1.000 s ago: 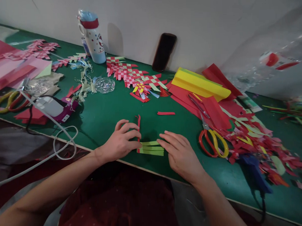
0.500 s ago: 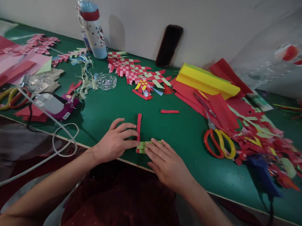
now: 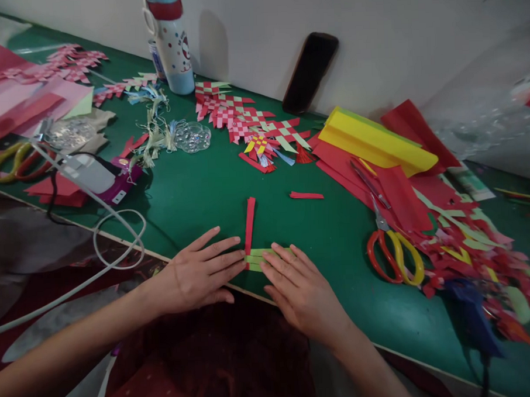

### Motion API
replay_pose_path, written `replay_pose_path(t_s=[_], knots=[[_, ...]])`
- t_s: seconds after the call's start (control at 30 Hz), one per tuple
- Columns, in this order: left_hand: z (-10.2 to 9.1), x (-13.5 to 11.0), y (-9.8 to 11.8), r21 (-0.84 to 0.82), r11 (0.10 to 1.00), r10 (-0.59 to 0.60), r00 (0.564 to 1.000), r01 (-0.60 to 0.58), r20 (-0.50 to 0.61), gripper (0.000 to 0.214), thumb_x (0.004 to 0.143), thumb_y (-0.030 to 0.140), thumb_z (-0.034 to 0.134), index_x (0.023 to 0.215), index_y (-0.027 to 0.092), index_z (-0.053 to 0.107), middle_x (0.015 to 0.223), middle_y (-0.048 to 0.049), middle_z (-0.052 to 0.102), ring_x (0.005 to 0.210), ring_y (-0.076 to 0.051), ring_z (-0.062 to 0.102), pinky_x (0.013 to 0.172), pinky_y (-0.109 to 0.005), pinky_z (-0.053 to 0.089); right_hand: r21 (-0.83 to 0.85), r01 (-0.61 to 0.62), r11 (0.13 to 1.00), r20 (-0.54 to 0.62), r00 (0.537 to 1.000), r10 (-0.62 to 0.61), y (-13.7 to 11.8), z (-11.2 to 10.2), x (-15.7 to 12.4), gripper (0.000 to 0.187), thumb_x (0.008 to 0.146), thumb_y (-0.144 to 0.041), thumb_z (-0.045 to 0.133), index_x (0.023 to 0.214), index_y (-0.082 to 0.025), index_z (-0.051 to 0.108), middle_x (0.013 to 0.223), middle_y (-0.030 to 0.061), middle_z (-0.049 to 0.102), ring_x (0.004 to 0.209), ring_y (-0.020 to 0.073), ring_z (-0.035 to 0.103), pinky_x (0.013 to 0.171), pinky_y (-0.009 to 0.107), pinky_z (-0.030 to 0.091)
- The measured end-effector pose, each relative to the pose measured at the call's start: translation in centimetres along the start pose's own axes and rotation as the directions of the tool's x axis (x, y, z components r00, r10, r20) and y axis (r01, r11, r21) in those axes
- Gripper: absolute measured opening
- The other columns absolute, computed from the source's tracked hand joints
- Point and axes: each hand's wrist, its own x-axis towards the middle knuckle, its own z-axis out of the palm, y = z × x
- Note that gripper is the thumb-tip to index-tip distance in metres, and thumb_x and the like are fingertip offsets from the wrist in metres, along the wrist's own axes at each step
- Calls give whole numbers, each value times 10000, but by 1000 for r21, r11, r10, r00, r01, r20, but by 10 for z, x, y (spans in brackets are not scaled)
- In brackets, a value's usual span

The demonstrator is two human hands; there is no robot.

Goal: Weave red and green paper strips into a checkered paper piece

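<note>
Several light green paper strips (image 3: pixel 255 260) lie side by side near the table's front edge, with a red paper strip (image 3: pixel 250 222) crossing them at their left end and pointing away from me. My left hand (image 3: pixel 198 271) rests flat with fingers stretched, its fingertips touching the left end of the strips. From the right, my right hand (image 3: pixel 297 282) lies over the green strips, fingers extended, hiding their right part. Another short red strip (image 3: pixel 306 195) lies farther back, apart from both hands.
Red-and-yellow-handled scissors (image 3: pixel 393 254) lie right, beside a pile of paper scraps (image 3: pixel 482 247). Woven paper fish (image 3: pixel 244 114) lie at the back, near a bottle (image 3: pixel 175 50) and a phone (image 3: pixel 311 72) leaning on the wall. A white cable (image 3: pixel 111 214) loops over the left edge.
My left hand has turned and come down flatter, its fingertips now at the left end of the strips. My right hand stays on the green strips. The view has shifted slightly.
</note>
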Motion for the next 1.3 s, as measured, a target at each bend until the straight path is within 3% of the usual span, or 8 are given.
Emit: replay_pose_path(t_s=[0.2, 0.57, 0.77, 0.97, 1.3], knots=[[5, 1, -1, -22, 1000, -5, 1000, 5, -7, 548, 938, 559, 502, 1329, 177, 544, 1410, -56, 553, 1406, -254, 373, 1241, -484, 59, -47, -4, 999, -49, 999, 2, 3, -1, 4, 317, 950, -235, 520, 1232, -139, 631, 1301, 110, 645, 1324, 266, 494, 1081, 511, 435], [7, 2, -4, -22, 999, 34, 999, -34, 7, 576, 926, 570, 509, 1316, 147, 542, 1432, -121, 514, 1427, -276, 337, 1216, -480, 198, -44, -8, 999, -22, 1000, 7, 3, 3, 4, 336, 951, -240, 526, 1258, -131, 607, 1289, 100, 654, 1316, 266, 504, 1092, 508, 433], [3, 1, -5, -33, 997, 65, 998, -64, 24, 621, 903, 587, 538, 1407, 233, 465, 1503, -119, 428, 1444, -288, 305, 1206, -513, 185, -20, -12, 1000, -30, 999, 11, 2, 3, 10, 345, 954, -248, 518, 1270, -140, 603, 1291, 108, 651, 1326, 263, 495, 1094, 519, 429], [2, 4, -6, -40, 997, 67, 995, -64, 67, 590, 920, 590, 501, 1390, 233, 482, 1487, -123, 449, 1442, -276, 312, 1207, -496, 183, 27, -3, 1000, -13, 1000, 4, 3, 5, 11, 305, 944, -224, 527, 1222, -182, 646, 1276, 93, 662, 1323, 260, 499, 1085, 519, 439], [5, 3, -9, -59, 996, 75, 996, -72, 51, 581, 919, 575, 518, 1388, 234, 485, 1477, -131, 456, 1437, -274, 322, 1202, -478, 215, 45, 11, 999, -4, 1000, -11, 7, 7, 7, 301, 930, -206, 562, 1215, -137, 630, 1303, 96, 644, 1341, 260, 476, 1097, 510, 433]])
